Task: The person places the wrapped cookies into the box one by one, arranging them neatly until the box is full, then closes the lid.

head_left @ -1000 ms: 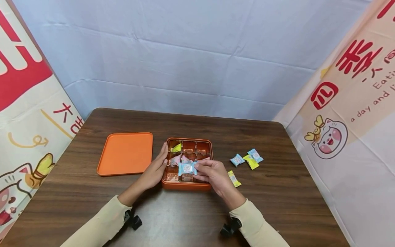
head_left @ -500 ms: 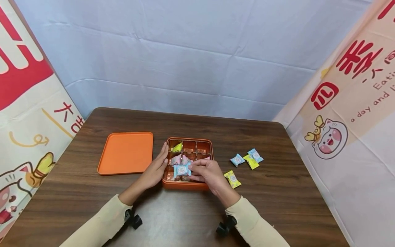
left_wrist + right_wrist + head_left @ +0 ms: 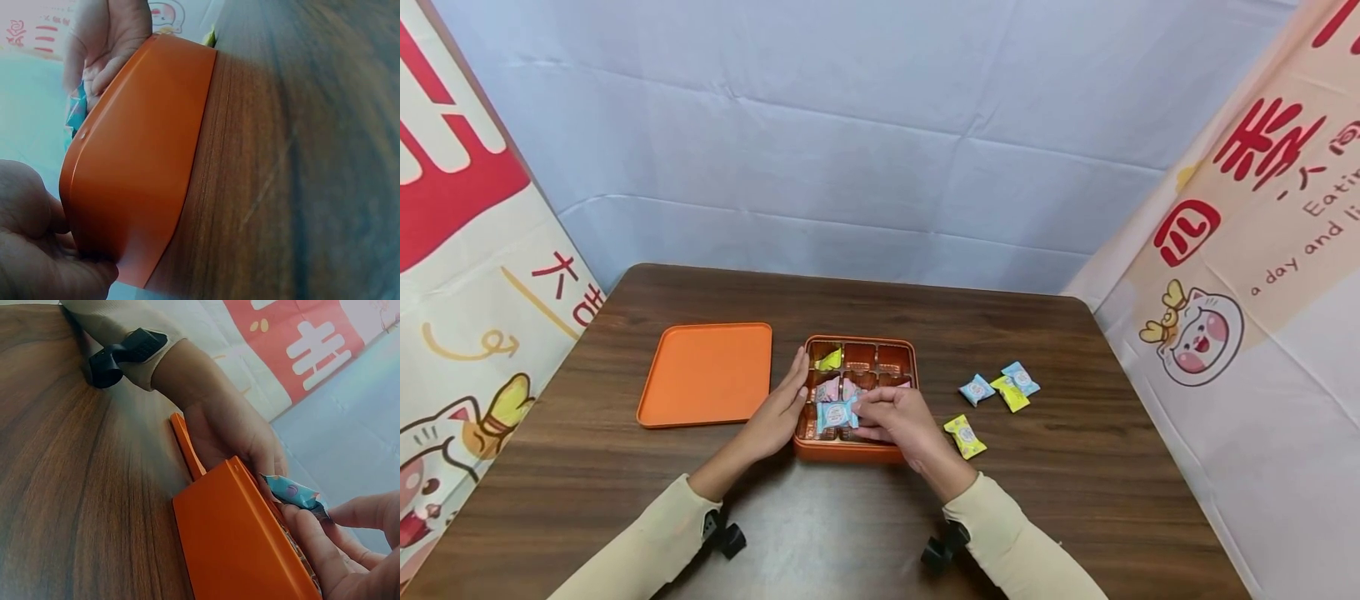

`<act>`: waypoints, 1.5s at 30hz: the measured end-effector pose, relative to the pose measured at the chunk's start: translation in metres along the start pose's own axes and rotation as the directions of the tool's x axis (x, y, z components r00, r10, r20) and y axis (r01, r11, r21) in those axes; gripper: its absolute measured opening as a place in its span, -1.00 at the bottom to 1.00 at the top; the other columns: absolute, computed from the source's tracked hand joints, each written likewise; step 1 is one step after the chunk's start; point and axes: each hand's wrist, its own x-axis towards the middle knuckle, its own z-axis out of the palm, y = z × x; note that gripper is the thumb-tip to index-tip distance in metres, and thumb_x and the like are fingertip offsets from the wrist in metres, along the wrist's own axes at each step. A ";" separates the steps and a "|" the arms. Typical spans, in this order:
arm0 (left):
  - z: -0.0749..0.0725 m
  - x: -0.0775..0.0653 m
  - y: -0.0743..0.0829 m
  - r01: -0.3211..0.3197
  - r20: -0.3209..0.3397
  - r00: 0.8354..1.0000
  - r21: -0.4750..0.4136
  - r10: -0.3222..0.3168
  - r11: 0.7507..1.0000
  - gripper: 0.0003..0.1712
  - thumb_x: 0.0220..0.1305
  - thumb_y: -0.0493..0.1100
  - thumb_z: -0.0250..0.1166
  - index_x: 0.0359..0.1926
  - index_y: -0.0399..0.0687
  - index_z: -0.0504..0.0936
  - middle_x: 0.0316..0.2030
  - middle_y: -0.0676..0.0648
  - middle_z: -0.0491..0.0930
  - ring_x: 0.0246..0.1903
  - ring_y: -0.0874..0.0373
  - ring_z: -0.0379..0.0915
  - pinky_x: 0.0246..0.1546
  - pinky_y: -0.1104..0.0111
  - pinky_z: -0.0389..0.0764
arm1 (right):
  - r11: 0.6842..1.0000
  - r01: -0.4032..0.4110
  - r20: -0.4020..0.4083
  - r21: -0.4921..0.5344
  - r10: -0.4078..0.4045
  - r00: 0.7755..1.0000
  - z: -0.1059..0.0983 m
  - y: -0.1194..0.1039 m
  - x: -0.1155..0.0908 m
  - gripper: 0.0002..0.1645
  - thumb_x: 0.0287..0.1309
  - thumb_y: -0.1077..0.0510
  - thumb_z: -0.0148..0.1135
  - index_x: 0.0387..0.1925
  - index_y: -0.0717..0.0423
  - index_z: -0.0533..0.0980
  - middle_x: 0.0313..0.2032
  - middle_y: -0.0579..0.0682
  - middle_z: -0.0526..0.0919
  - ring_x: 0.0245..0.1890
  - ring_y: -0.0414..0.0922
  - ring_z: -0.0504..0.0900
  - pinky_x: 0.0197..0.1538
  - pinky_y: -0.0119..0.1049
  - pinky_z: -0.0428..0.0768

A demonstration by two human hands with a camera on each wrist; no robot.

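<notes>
While left hand [image 3: 777,418], fingers straight, rests against left side of square orange compartmented box [image 3: 850,452], right hand [image 3: 901,421] pinches pale-blue shiny-wrapped candy [image 3: 833,414] over near-left compartment; flat square orange tray [image 3: 707,373] lies left.

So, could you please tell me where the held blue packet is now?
In the head view, the blue packet is pinched in the right hand, above the near left part of the orange box.

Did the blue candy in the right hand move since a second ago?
Yes, the blue-wrapped candy has moved left over the orange divided box, toward the left hand.
</notes>
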 end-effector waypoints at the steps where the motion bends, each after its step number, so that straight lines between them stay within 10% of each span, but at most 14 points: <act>1: 0.000 0.000 0.000 0.000 0.002 1.000 0.001 0.000 1.000 -0.33 0.63 -0.30 -0.14 0.59 -0.30 -0.18 0.60 -0.11 -0.39 0.56 -0.16 -0.35 0.46 -0.17 -0.11 | 1.000 -0.003 0.000 -0.005 0.003 1.000 0.000 0.000 0.000 -0.75 0.28 0.34 0.31 -0.08 0.47 0.62 -0.19 0.16 0.73 -0.27 -0.10 0.74 -0.10 -0.07 0.71; 45: -0.001 0.000 0.002 -0.001 0.002 1.000 -0.021 0.001 1.000 -0.33 0.62 -0.31 -0.12 0.59 -0.30 -0.16 0.60 -0.17 -0.36 0.57 -0.15 -0.35 0.47 -0.16 -0.11 | 0.997 -0.003 0.084 -0.071 0.009 0.996 0.008 -0.001 0.004 -0.73 0.30 0.37 0.26 -0.02 0.49 0.60 -0.17 0.30 0.75 -0.22 0.02 0.80 -0.11 -0.16 0.71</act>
